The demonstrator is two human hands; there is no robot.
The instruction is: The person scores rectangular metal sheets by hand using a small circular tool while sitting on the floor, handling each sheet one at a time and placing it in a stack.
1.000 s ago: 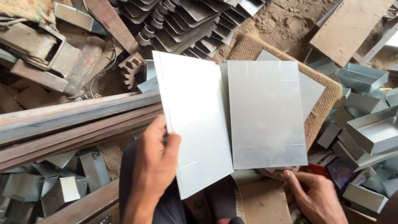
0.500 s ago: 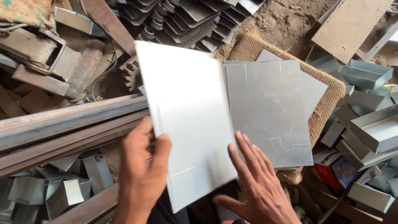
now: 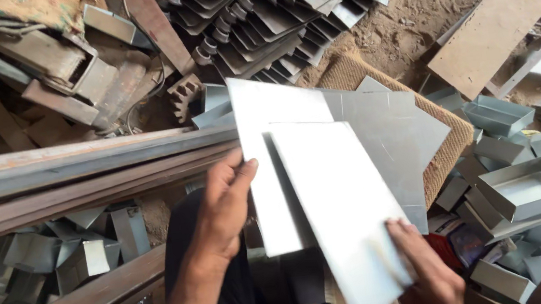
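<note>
My left hand (image 3: 222,209) grips the left edge of a flat grey metal sheet (image 3: 273,114) held upright in front of me. My right hand (image 3: 426,274) holds a second, similar metal sheet (image 3: 343,212) by its lower right corner, tilted and overlapping the front of the first sheet. Behind both lies another grey sheet with cut corners (image 3: 392,130), resting on a woven brown mat (image 3: 346,70).
Rusty steel beams (image 3: 66,170) run across the left. Folded metal trays (image 3: 539,184) are heaped at right, small bent metal pieces (image 3: 35,253) at lower left. Stacked dark formed sheets (image 3: 267,15) lie at top, a wooden board (image 3: 490,32) at upper right.
My right hand has taken a second sheet and drawn it toward me over the sheet in my left hand. The left hand's sheet has shifted slightly right.
</note>
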